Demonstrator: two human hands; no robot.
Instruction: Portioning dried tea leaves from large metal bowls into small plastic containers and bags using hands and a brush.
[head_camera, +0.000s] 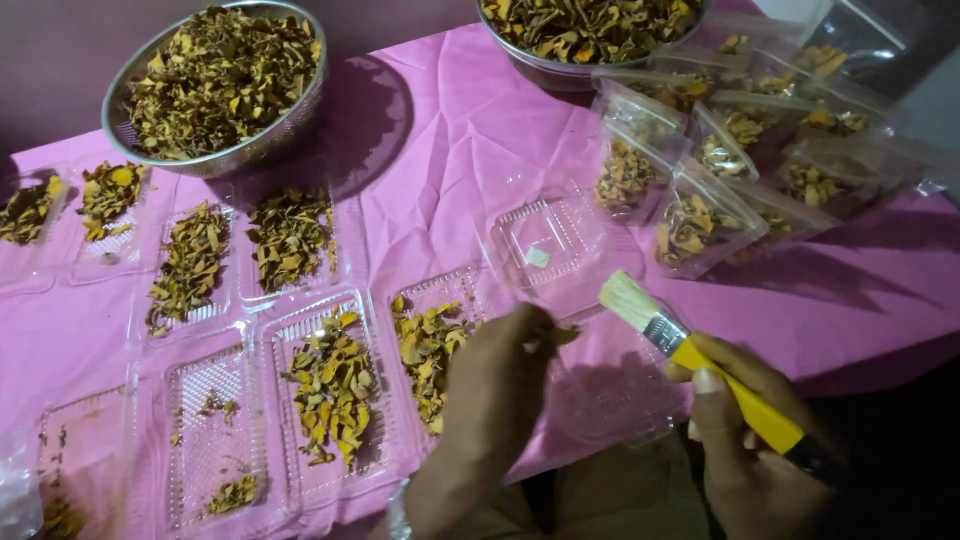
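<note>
My right hand (745, 430) grips a paintbrush (700, 365) with a yellow handle, metal ferrule and pale bristles pointing up-left. My left hand (500, 375) is closed, pinching a small dried yellow-brown piece at its fingertips. Both hands hover over an open clear plastic clamshell tray (560, 250) that lies on the pink tablecloth (450, 150); its lid half holds one small scrap. Just left of my left hand a clear tray (430, 355) holds dried yellow-brown pieces.
Several more clear trays (290, 240) with dried pieces lie across the left side. Two metal bowls (220, 85) (590, 35) full of the same dried material stand at the back. Several filled clear pouches (700, 215) are piled at the right.
</note>
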